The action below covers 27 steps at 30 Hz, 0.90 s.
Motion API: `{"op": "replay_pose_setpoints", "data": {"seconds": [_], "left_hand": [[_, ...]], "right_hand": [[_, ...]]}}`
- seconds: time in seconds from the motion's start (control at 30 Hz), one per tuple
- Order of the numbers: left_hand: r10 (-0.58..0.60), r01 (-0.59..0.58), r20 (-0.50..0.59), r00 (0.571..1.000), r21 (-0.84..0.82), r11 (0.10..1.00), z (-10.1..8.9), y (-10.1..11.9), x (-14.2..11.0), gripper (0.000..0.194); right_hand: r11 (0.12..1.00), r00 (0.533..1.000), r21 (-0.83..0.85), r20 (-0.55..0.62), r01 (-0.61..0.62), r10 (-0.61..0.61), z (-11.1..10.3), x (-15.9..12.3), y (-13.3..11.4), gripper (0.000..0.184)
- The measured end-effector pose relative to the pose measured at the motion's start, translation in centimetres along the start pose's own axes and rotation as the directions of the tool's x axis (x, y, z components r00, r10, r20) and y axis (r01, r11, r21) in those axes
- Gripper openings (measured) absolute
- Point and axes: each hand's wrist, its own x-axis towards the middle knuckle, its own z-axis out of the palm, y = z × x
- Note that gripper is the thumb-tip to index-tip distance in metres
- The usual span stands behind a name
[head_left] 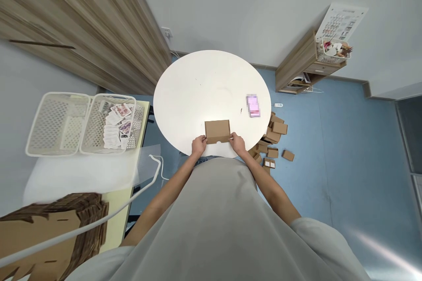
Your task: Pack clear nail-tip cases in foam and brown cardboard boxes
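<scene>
Box work at the round white bench (211, 74), seen from above. Brown cardboard box (217, 129) lies at the near edge of the bench, just in front of the person's body, long side crosswise. Left hand (199, 145) at its near left corner, fingers bent in and pinching the cardboard. Right hand (237, 144) likewise at the near right corner, fingers drawn together on the edge. Pink packet (253, 106) on the right part of the bench, well apart from the box; blurred, detail unreadable.

Floor (306, 127) to the right: heap of small boxes (279, 128) beside the bench, one lying apart from the rest. Side bench (117, 228) to the left: white basket (95, 134) with printed cards (112, 136) in it, second basket (56, 123) adjoining, stack of flat cardboard (42, 228) nearer the person.
</scene>
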Motion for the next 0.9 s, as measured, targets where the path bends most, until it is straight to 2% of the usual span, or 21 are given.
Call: {"op": "replay_pose_setpoints", "data": {"seconds": [0.3, 0.43, 0.57, 0.67, 0.77, 0.9], "left_hand": [[0.01, -0.01, 0.006, 1.0, 0.065, 0.998, 0.0, -0.3, 0.3, 0.037], [0.036, -0.038, 0.018, 0.999, 0.076, 0.996, 0.1, -0.5, 0.4, 0.04], [0.038, -0.037, -0.006, 0.999, 0.075, 0.997, 0.2, -0.3, 0.3, 0.043], [0.044, -0.044, 0.003, 0.999, 0.033, 0.998, -0.3, 0.2, 0.0, 0.036], [0.088, -0.089, -0.02, 0.996, -0.055, 0.995, -1.4, 0.5, -0.7, 0.028], [0.141, -0.145, -0.035, 0.989, -0.181, 0.973, -2.8, 0.5, -1.7, 0.035]], "right_hand": [[1.0, 1.0, -0.022, 0.007, -0.014, 0.014, 0.5, 0.5, 0.1, 0.019], [0.999, 1.0, 0.023, -0.014, -0.027, 0.028, 0.5, 0.8, 0.4, 0.031], [0.99, 0.997, 0.128, -0.055, 0.058, -0.051, 0.5, 1.0, 0.6, 0.048], [0.954, 0.99, 0.267, -0.074, 0.139, -0.123, 0.3, 0.9, 0.6, 0.044], [0.874, 0.981, 0.447, -0.118, 0.19, -0.153, -0.4, 0.5, 0.9, 0.037], [0.8, 0.972, 0.559, -0.196, 0.218, -0.129, -1.7, 0.0, 1.7, 0.032]]}}
